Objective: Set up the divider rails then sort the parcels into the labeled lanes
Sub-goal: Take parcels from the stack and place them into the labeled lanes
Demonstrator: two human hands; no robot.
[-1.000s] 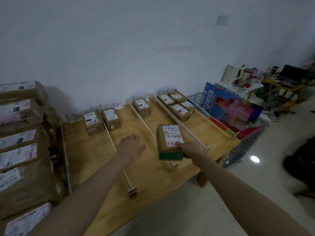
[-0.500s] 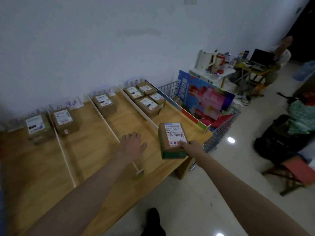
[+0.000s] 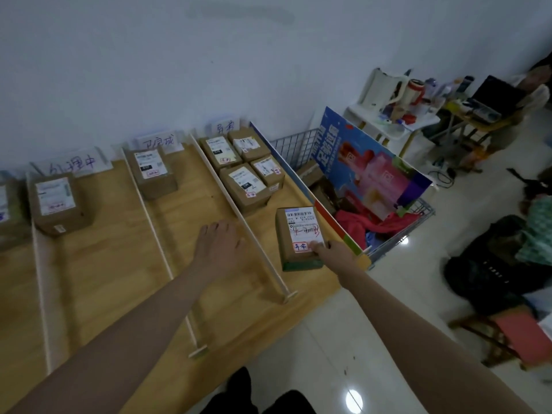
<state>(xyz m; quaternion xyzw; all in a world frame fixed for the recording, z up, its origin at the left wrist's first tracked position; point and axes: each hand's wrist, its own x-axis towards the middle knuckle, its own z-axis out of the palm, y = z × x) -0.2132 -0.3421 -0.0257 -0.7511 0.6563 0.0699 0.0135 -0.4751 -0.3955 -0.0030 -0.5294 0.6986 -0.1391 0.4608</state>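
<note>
Table [image 3: 98, 273]: wooden, split into lanes by white divider rails [image 3: 149, 213]
Wire basket [image 3: 400, 234]: right of table, behind colourful poster [image 3: 370, 165]
Sorted parcels [image 3: 242, 171]: four clustered far in rightmost lane
Held parcel [image 3: 298, 234]: near end of rightmost lane, label up
Right hand [image 3: 334, 253]: pinching parcel's near-right corner
Left hand [image 3: 219, 249]: fingers spread, over neighbouring lane

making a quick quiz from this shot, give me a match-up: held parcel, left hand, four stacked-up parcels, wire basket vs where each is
Things:
1. held parcel
2. left hand
3. group of four parcels
4. wire basket

Places:
A. far end of the rightmost lane
B. on the floor, right of the table
C. gripped by the right hand over the near end of the rightmost lane
D. open, over the lane next to the rightmost

Pairs: 1-C, 2-D, 3-A, 4-B
</note>
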